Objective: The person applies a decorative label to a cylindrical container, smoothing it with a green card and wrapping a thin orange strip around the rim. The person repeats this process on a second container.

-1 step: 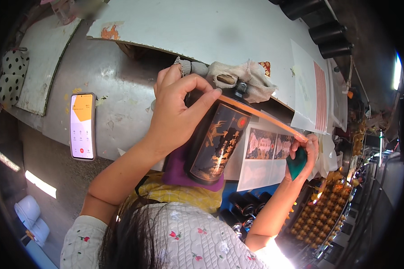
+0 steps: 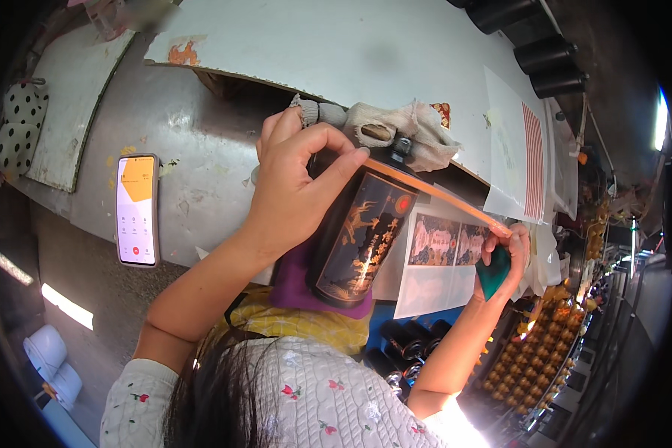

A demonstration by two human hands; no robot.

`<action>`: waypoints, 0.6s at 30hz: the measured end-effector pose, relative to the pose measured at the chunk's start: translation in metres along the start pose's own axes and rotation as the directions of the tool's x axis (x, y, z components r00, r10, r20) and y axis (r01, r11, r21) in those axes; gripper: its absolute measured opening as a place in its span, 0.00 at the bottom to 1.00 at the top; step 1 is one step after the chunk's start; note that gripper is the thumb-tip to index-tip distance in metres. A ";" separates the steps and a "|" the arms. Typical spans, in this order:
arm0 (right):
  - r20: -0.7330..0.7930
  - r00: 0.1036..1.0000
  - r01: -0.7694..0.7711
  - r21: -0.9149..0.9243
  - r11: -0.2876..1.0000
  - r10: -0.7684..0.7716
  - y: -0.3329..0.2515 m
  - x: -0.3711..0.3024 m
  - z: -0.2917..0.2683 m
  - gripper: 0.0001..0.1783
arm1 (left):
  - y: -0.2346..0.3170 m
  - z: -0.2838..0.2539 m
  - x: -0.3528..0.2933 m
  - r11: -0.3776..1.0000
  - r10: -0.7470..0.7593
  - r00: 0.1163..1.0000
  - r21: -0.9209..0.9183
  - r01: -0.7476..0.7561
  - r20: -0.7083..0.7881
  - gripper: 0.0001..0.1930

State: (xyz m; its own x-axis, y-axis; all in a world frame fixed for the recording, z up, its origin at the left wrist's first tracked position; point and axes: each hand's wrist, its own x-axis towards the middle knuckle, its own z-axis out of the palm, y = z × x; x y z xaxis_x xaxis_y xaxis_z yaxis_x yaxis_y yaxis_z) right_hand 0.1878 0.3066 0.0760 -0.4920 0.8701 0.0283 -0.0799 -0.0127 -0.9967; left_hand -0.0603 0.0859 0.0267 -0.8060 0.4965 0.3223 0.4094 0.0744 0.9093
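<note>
A black cylindrical bottle or jar (image 2: 362, 239) with gold printing and a red round mark lies tilted over a purple cloth (image 2: 295, 287) near my lap. Along its upper end runs a thin, shiny orange-copper strip (image 2: 433, 190). The thumb and forefinger of my left hand (image 2: 295, 175) are pinched at the strip's left end; its other fingers are bent beside a grey cloth-wrapped piece (image 2: 322, 113). My right hand (image 2: 509, 257) is closed on the strip's right end. A green flat piece (image 2: 494, 272) is tucked in the same palm.
Beyond the bottle, a beige rag (image 2: 407, 138) hangs at the white board's (image 2: 351, 45) edge. A lit phone (image 2: 137, 210) lies at left on the metal table. Printed sheets (image 2: 425, 280) lie right of the bottle. Black cylinders (image 2: 403, 340) stand below; gold round items (image 2: 534, 358) fill racks at right.
</note>
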 end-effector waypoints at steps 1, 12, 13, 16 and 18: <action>-0.009 1.000 0.000 -0.005 1.000 0.000 0.000 0.000 0.000 0.09 | 0.000 0.000 0.000 1.000 0.000 1.000 0.000 0.000 0.009 0.08; 0.010 1.000 -0.029 0.065 0.997 0.028 0.001 0.004 -0.001 0.09 | -0.013 -0.002 -0.007 0.999 -0.017 0.988 -0.035 0.012 -0.154 0.06; -0.001 1.000 -0.023 0.073 0.997 0.023 0.001 0.004 0.000 0.09 | -0.010 -0.005 -0.012 0.999 0.044 0.990 -0.005 -0.045 -0.132 0.05; 0.054 0.998 -0.016 0.085 0.996 0.011 0.007 0.006 -0.008 0.09 | 0.007 -0.012 -0.039 0.970 0.225 0.974 0.095 -0.223 -0.008 0.07; 0.038 0.999 -0.012 0.092 0.996 0.009 0.004 0.006 -0.004 0.09 | 0.021 -0.011 -0.049 0.937 0.346 0.937 0.042 -0.348 0.050 0.12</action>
State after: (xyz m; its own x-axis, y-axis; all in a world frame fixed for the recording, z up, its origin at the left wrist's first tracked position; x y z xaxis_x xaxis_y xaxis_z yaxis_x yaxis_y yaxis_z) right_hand 0.1877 0.3134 0.0719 -0.5256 0.8504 0.0225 -0.1530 -0.0685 -0.9858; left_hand -0.0167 0.0534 0.0323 -0.5920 0.5343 0.6033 0.6821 -0.0665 0.7282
